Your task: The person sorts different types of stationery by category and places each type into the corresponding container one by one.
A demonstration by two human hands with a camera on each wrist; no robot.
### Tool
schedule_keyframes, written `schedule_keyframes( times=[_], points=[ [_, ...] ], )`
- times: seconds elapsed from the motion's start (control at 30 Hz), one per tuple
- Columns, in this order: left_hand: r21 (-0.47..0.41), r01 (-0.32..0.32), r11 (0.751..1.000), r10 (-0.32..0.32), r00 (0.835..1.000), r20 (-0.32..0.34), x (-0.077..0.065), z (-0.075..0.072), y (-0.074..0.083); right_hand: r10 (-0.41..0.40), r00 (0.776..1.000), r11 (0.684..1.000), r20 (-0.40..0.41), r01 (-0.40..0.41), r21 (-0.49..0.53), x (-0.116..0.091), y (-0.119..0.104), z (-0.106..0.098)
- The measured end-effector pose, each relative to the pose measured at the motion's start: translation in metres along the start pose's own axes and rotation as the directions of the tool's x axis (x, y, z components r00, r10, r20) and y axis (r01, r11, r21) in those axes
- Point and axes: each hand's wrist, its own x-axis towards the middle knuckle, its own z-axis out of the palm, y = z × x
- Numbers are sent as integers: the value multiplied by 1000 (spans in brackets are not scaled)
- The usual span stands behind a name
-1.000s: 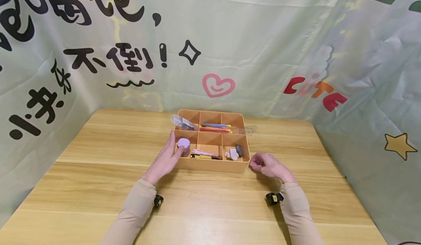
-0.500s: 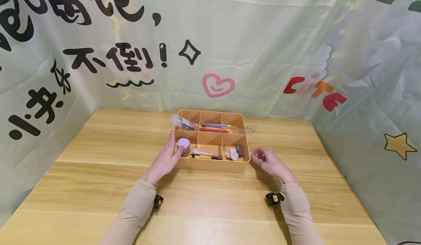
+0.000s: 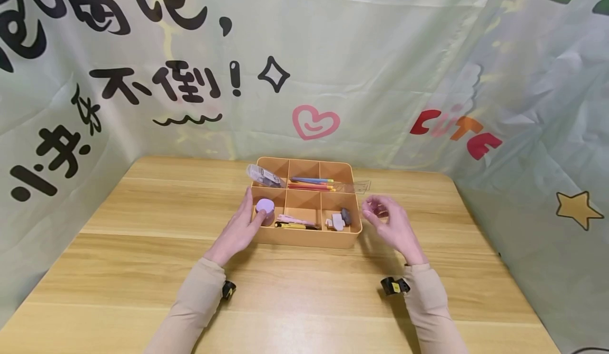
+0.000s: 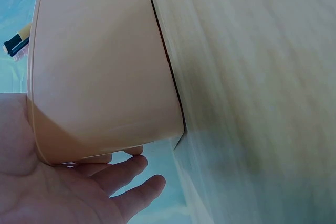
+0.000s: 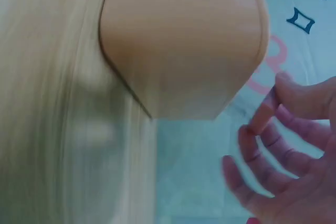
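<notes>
In the head view a tan compartment organizer (image 3: 309, 239) stands on the table. My left hand (image 3: 236, 233) lies against its left side, fingers stretched along the outside wall and thumb over the rim beside a purple-lidded round container (image 3: 265, 206). The left wrist view shows the left palm at the organizer's corner. Just right of the organizer is my right hand (image 3: 390, 223), raised, with fingers loosely bent and nothing visible in them. A clear ruler (image 3: 362, 187) sticks out past the right rim, above that hand. Small grey and white pieces (image 3: 338, 222) sit in the front right compartment.
Blue and red pencils (image 3: 311, 186) lie across the back compartments, next to a clear plastic case (image 3: 263, 175) leaning on the left. A pink pen (image 3: 295, 220) and a yellow-and-black pen (image 3: 296, 226) lie in front. A printed cloth (image 3: 371, 79) hangs behind the table (image 3: 304, 301).
My right hand has risen and moved away from the organizer's front right corner, back along its right side, fingers loosening. The left hand and the organizer stay put.
</notes>
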Motion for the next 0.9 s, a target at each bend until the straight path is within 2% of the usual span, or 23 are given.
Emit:
schedule_keyframes(
  times=[0.1, 0.2, 0.33, 0.47, 0.67, 0.77, 0.9],
  points=[
    [0, 4, 1000, -4, 1000, 2, 0, 0, 0, -121, 991, 993, -58, 121, -6, 1, -6, 6],
    [-6, 11, 1000, -11, 1000, -1, -1, 0, 0, -229, 968, 973, -104, 229, -16, 3, -11, 15],
    [-7, 11, 1000, -11, 1000, 3, -1, 0, 0, -284, 950, 959, -131, 283, -22, 2, -15, 26],
    [-5, 10, 1000, -10, 1000, 7, -1, 0, 0, -281, 944, 959, -175, 283, -14, 2, -14, 29],
    [5, 10, 1000, -10, 1000, 15, 0, 0, 3, -244, 915, 966, -322, 258, 1, 4, -4, 18],
    [4, 10, 1000, -10, 1000, 18, 0, 1, 3, -166, 927, 982, -337, 185, 24, 3, 3, 11],
    [2, 0, 1000, 0, 1000, 17, 0, 1, 3, -41, 950, 997, -310, 59, 47, 0, 15, 1]
  ],
)
